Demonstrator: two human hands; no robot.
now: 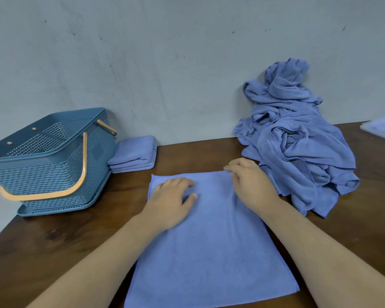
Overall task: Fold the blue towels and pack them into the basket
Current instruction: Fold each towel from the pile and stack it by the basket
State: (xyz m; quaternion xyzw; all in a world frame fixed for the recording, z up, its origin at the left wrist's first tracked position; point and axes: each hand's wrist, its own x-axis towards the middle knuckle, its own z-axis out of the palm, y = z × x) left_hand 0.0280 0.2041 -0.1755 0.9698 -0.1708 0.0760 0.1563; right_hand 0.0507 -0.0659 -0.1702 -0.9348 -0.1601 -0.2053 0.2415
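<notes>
Right grip [251, 185] pinches corner of soft square towel [209, 252]

Soft, even light, moderately bright, with a cool bluish cast on the wall [187, 52]. No glare, only a dull sheen on the table [65, 241] at near left. Shadows are faint: a soft one beside the left hand [171, 196] on the towel [209, 252], darker ones in the folds of the pile [298, 141] at far right. Wide-angle distortion bows the table's far edge and leans the basket [49, 174] at left. Detail is slightly soft throughout.
</notes>
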